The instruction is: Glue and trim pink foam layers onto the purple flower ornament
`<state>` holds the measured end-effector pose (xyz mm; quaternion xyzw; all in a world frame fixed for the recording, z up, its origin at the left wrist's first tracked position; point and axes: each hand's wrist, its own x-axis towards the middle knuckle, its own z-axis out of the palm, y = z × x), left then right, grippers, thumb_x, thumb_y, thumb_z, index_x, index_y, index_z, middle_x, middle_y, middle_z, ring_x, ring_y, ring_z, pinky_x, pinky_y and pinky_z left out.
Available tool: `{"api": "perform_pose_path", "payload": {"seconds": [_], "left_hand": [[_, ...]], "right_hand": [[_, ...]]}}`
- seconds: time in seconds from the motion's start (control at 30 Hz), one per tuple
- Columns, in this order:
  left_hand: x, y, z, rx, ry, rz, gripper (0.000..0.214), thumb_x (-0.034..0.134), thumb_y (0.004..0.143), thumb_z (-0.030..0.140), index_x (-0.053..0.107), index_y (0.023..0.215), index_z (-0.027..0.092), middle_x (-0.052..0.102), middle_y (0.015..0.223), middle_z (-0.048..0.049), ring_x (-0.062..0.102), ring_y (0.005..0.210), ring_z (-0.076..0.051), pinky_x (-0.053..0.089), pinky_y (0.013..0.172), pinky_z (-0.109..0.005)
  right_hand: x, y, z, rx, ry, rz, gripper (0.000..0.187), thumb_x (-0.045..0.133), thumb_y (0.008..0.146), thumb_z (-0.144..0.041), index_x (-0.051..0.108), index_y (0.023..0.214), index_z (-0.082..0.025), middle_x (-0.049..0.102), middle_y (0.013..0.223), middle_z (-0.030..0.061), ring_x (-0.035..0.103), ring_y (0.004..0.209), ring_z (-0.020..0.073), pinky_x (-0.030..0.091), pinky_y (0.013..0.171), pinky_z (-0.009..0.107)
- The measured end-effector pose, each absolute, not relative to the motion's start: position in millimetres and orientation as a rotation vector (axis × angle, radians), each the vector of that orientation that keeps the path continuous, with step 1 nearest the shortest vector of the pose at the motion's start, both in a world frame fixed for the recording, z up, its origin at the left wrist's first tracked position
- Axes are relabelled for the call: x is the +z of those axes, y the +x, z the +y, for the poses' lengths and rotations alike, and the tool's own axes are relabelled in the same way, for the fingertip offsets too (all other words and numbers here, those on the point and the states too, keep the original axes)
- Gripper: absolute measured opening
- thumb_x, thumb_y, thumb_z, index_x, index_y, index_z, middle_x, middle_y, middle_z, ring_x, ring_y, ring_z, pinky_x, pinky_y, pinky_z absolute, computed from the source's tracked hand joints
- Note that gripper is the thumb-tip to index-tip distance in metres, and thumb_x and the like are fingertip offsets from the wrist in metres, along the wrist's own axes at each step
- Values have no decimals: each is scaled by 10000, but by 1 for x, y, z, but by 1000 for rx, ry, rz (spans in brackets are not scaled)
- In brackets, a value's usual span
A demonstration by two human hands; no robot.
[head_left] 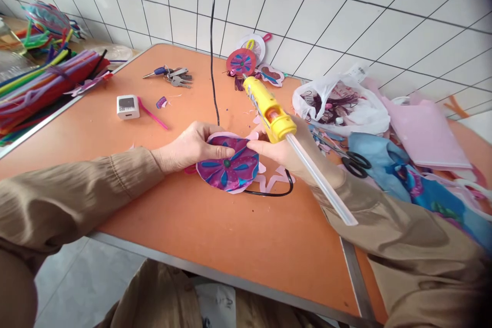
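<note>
Between my hands is a round purple patterned piece (218, 177) with blue petal shapes, a dark green centre and a pale pink edge. My left hand (192, 146) grips its upper left part, thumb on top. My right hand (279, 154) pinches its upper right edge with the thumb. A yellow hot glue gun (265, 105) sits in the same right hand, its nozzle pointing up and left; the hand hides its handle. A clear glue stick (323, 180) juts from its rear over my right wrist. Pink cut-out scraps (269, 183) and a black cord (274, 194) lie beneath.
Keys (179, 77), a small white device (127, 107) and a pink strip (152, 114) lie at left. Pipe cleaners (49, 87) fill the far left. Finished round pieces (241, 61) rest by the tiled wall. Right are a plastic bag (369, 107), black-handled scissors (355, 164) and blue fabric (384, 164).
</note>
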<state>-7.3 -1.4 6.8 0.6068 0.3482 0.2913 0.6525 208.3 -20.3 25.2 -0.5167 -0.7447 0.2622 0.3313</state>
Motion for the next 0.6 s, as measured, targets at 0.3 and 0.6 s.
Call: {"api": "perform_pose_path", "payload": {"seconds": [0.3,0.6], "left_hand": [[29,-5,-6,743,1698,919,224,785,674,319,725,678,103,678,606,-49,557,526,-118,405,464,-212],[25,-3,-8,717,1923,1011,185,708,701,273,676,622,109,584,530,0,472,493,-82,330,430,-195]], "right_hand": [[29,196,-34,595,-1429,-1975,225,669,732,-369,502,771,-223,608,714,-8,560,654,174,430,593,316],[29,192,-38,626,-1366,-1962,192,667,724,-304,503,760,-209,609,686,-18,548,634,153,413,623,304]]}}
